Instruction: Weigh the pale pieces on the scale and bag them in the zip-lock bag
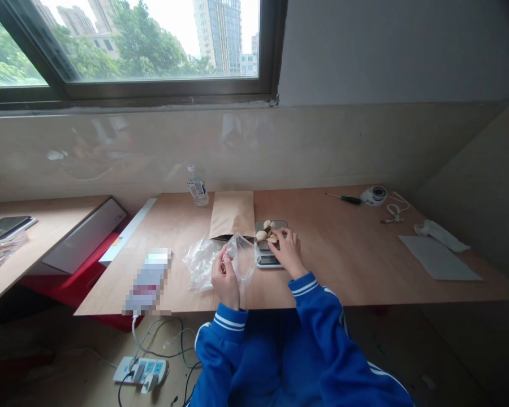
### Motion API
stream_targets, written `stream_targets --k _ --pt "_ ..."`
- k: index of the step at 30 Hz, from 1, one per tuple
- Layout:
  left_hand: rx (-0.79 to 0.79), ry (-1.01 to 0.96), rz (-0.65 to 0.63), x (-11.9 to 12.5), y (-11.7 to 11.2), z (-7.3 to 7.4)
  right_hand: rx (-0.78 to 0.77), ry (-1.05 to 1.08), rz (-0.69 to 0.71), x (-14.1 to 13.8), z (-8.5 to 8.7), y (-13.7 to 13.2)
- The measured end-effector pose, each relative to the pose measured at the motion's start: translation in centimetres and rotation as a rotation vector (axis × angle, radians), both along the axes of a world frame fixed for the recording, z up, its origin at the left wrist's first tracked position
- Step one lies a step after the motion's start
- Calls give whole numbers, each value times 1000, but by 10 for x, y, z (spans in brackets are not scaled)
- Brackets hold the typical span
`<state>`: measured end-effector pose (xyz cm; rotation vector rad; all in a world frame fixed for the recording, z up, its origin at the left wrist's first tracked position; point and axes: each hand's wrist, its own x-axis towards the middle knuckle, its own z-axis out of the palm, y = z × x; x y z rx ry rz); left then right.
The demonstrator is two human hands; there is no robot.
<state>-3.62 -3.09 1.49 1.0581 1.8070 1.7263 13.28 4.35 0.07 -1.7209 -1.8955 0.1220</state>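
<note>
Frame centre: your left hand (pixel 224 277) pinches the rim of the crinkled clear plastic bag (pixel 214 261), holding it open. Your right hand (pixel 286 249) rests fingertips on pale lumpy pieces (pixel 266 229) on the small grey digital scale (pixel 268 244); grip closure can't tell. Risks, my judgement: pieces roll off the pan if nudged; bag mouth sags shut; hand weight skews the reading.

The one camera sits on my head, looking forward and down over the table's (pixel 365 254) near edge, fairly far back, toward the window (pixel 152 45).
</note>
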Motion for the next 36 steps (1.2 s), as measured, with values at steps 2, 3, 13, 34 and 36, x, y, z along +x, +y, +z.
stream_targets --k 2,3,13,34,36 --pt "3 -7 41 -3 1 5 -2 -42 -1 0 -4 2" --pt "10 -6 68 -4 1 7 4 -41 3 1 -6 2" --pt "-1 -13 70 -4 9 2 75 519 -36 13 3 -11" --pt "-93 -348 36 3 -15 -6 -151 701 217 -80 53 -85" --pt "-103 -422 52 1 -13 -5 -68 661 251 -68 58 -76"
